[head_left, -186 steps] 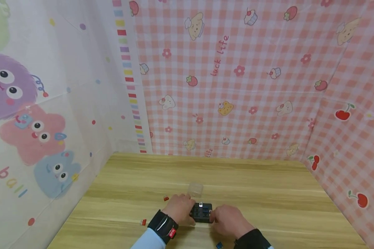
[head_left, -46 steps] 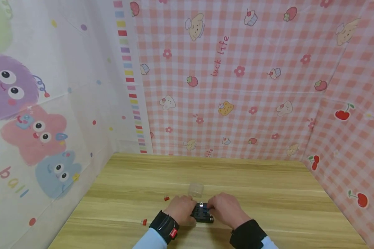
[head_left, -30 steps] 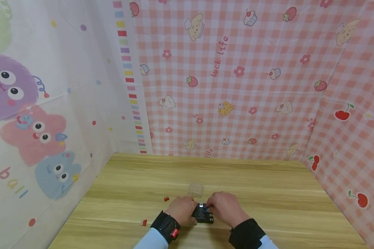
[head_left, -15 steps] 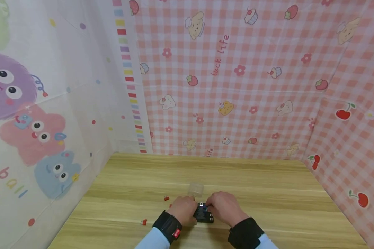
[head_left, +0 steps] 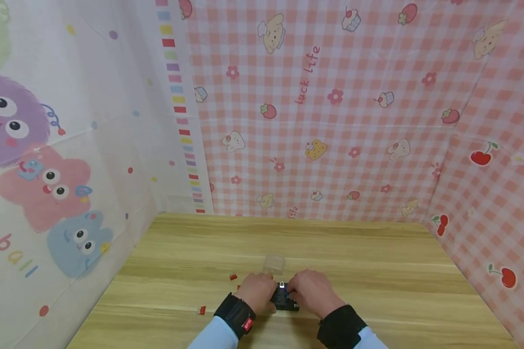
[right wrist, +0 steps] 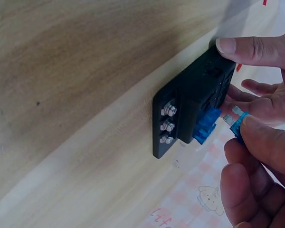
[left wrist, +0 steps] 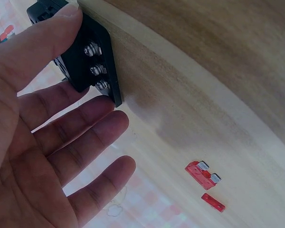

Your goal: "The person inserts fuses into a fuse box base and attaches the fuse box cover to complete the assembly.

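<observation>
A black fuse box (head_left: 285, 304) with screw terminals along its ends sits on the wooden table. My left hand (head_left: 257, 292) grips its left end, thumb (left wrist: 61, 28) on one side and fingertips on the other. Between thumb and forefinger, my right hand (head_left: 313, 292) pinches a blue blade fuse (right wrist: 236, 124), its metal prongs pointing at the box and apart from it. Blue fuse plastic (right wrist: 206, 126) stands in the box's slots near the right-end terminals. In the head view, my right fingers hide much of the box's upper right part.
A clear plastic cover (head_left: 274, 264) lies just behind the box. Left of my left hand are loose red blade fuses (head_left: 201, 310), two of them close together in the left wrist view, one red fuse (left wrist: 200, 175) showing its prongs. Patterned cloth (head_left: 323, 121) walls the table.
My right hand has moved from the box's right end to above its upper right part. The loose blue fuse at the table's front is gone from view. The left hand keeps its grip.
</observation>
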Tool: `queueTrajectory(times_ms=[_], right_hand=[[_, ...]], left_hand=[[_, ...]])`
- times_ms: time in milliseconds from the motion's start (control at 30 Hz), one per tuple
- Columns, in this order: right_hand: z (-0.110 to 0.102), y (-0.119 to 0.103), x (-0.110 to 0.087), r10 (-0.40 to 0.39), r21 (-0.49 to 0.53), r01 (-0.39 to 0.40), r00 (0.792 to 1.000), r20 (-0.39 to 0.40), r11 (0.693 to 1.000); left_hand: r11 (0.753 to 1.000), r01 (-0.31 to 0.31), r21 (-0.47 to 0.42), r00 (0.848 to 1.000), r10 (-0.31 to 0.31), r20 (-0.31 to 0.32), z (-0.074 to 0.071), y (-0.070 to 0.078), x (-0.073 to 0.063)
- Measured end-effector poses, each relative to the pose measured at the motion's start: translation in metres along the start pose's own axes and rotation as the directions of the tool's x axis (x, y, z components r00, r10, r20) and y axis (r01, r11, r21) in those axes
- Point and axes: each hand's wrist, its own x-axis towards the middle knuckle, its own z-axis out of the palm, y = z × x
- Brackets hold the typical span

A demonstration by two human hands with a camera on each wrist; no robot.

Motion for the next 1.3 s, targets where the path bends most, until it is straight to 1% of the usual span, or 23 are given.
queueTrajectory(times_ms=[167,433,700,833,1000,1100,1300], right_hand=[[0.003,0.0,-0.001,-0.036,-0.016,0.035,0.999,-0.023,0.999],[0.009,0.001,-0.002,-0.082,-0.07,0.078,0.996,-0.047,0.994],[0.011,-0.001,-0.002,-0.068,-0.076,0.065,0.997,-0.04,0.995],[0.014,-0.001,-0.002,-0.077,-0.088,0.073,0.996,-0.046,0.993],[0.016,-0.001,-0.001,-0.076,-0.087,0.073,0.996,-0.039,0.994],[0.016,-0.002,0.0,-0.066,-0.078,0.064,0.998,-0.021,0.995],[0.018,-0.003,0.001,-0.049,-0.073,0.049,0.999,-0.003,0.996]], left_hand=[[1.0,-0.003,0.008,1.0,0.003,-0.012,0.001,0.0,0.001],[1.0,0.001,0.006,1.0,-0.001,0.0,-0.003,0.001,0.001],[1.0,0.006,-0.002,1.0,-0.006,0.015,-0.004,0.001,0.001],[1.0,0.007,-0.008,1.0,-0.007,0.018,-0.004,0.001,0.001],[1.0,0.007,-0.01,1.0,-0.007,0.002,-0.003,0.001,0.001],[1.0,0.007,-0.009,1.0,-0.007,-0.008,-0.003,0.002,0.0],[1.0,0.004,-0.01,1.0,-0.004,-0.003,-0.003,0.001,0.0]])
